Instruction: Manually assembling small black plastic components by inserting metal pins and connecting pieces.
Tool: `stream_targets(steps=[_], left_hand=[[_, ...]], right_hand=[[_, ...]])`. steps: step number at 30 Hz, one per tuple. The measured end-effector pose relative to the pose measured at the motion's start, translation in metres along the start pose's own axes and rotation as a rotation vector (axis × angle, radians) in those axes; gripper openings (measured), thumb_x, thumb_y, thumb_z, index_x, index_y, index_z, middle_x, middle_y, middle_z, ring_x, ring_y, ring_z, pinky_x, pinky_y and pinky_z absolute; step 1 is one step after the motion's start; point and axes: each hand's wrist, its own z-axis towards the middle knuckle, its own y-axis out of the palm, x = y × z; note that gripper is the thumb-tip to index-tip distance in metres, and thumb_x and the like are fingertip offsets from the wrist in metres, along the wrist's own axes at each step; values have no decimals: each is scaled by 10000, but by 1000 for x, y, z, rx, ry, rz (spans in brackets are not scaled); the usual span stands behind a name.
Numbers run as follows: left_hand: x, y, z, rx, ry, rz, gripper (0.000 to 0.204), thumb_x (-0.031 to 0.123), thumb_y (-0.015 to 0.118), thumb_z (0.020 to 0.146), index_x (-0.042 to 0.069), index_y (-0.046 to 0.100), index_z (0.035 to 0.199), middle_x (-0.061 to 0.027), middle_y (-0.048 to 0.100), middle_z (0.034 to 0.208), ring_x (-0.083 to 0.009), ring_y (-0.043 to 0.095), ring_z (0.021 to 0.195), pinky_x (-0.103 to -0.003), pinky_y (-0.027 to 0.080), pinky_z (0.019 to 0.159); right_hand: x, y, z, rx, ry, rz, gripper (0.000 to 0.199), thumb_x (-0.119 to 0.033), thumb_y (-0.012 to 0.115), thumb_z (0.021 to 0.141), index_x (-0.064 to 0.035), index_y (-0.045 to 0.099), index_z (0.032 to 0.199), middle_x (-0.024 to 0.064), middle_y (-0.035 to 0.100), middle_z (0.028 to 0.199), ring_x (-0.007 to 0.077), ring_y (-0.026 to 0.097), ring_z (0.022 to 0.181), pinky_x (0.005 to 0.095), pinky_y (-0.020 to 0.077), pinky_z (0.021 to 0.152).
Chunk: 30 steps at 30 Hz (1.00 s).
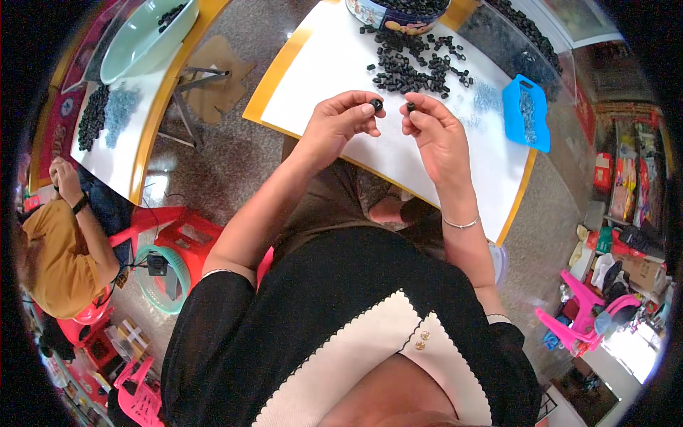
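Over the near edge of the white table [299, 85], my left hand [340, 124] pinches a small black cylindrical plastic part [376, 104] between thumb and fingers. Close by on the right, my right hand [435, 132] holds another small black part [410, 107] at its fingertips. The two parts are apart, with a narrow gap between the hands. Beyond them lies a loose pile of similar black parts [413, 64]. Small clear pieces [487, 99] are scattered on the table to the right, beside a blue tray [538, 114] that holds more of them.
A round tub [398, 20] full of black parts stands at the table's far edge. On the left is a second table [135, 160] with a pale green basin [117, 60] and piles of parts. A person in a mustard shirt [64, 256] sits there, near red stools [188, 235].
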Motion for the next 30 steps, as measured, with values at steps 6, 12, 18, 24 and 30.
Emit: stream_targets(steps=[6,12,18,24,30], left_hand=[[5,14,-8,-43,-59,-9,259,78,569,871,-45,560,1099,-156,629,923,-189,614,688,-299,514,668],[12,24,-14,-63,-62,14,254,85,580,867,-31,569,1092,-139,634,911,-191,616,688,-295,503,667],[14,28,-18,-76,-41,32,245,97,587,866,-31,577,1075,-130,633,889,-194,615,682,-293,504,660],[18,29,-19,-75,-116,63,253,133,589,865,-38,582,1050,-132,629,865,-191,612,648,-297,514,632],[20,31,-19,-67,-147,47,224,120,585,856,-38,588,1015,-124,627,834,-179,611,634,-297,526,627]], right_hand=[[-7,6,-13,8,-85,-123,190,-27,599,827,28,602,1008,80,634,877,116,566,757,240,466,689],[-15,17,-24,47,-166,-314,166,-47,611,829,8,623,986,35,630,831,83,553,737,215,458,673],[-18,25,-31,75,-191,-424,138,-35,616,829,-11,642,962,3,623,838,53,533,761,197,440,684],[-17,26,-34,95,-266,-550,118,-13,620,816,-20,642,931,8,627,871,65,550,790,205,446,704],[-15,23,-33,47,-432,-689,134,28,607,797,-19,639,918,52,632,886,116,583,802,235,468,713]])
